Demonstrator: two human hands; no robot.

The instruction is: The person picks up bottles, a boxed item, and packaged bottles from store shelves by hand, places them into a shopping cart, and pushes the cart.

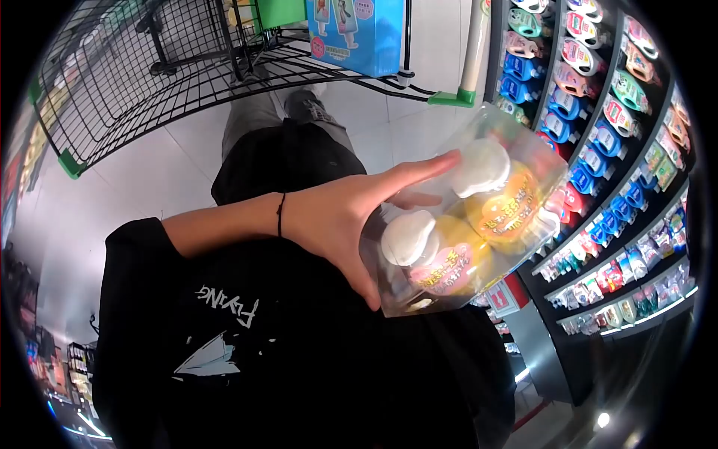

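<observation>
My left hand point(336, 213) reaches across from the left side, a thin dark cord round its wrist. Its fingers are spread around the near end of a clear plastic box point(482, 280) and grip it. The box is tilted, and inside it are two yellow bottles with rounded white tops. One yellow bottle point(508, 213) lies toward the far end, the other point(452, 262) closer to my palm. Both carry printed labels. My right hand does not show; the box and the dark shirt cover that side.
Ahead stands a black wire shopping cart point(142, 97) with green corners, a blue printed box point(355, 37) and a green item point(280, 11) in it. Along the right, shelves point(553, 161) hold rows of colourful bottles and packs. Pale floor tiles point(179, 168) lie under my feet.
</observation>
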